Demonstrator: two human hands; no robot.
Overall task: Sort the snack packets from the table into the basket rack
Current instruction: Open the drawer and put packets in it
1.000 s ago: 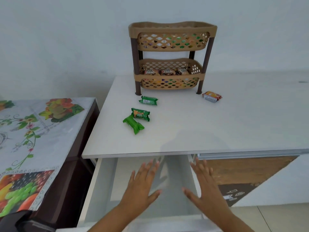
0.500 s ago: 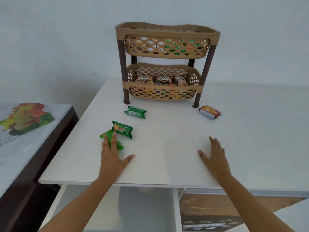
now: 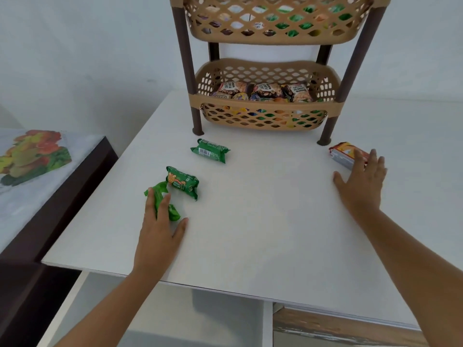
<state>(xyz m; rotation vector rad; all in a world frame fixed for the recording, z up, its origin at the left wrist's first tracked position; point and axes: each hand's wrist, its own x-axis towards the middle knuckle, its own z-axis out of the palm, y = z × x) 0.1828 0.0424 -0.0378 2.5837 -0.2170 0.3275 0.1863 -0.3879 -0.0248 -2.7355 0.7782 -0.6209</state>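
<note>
A tan two-tier basket rack (image 3: 265, 102) on dark legs stands at the back of the white table (image 3: 250, 221), with several packets in both tiers. Three green packets lie front-left: a crumpled one (image 3: 172, 211), a biscuit packet (image 3: 183, 182) and another (image 3: 210, 150) nearer the rack. My left hand (image 3: 157, 226) lies flat with straight fingers touching the crumpled green packet. A red-orange packet (image 3: 344, 152) lies by the rack's right front leg. My right hand (image 3: 360, 182) is spread flat, its fingertips over that packet's near end.
A dark side table (image 3: 50, 196) with a fruit-print cover stands lower, to the left. The white table's front edge runs across the lower part of the view, with a white shelf frame beneath it. A plain wall rises behind the rack.
Both hands have moved forward over the table: the left now touches the crumpled green packet, the right has reached the red-orange packet. The view has come closer to the rack.
</note>
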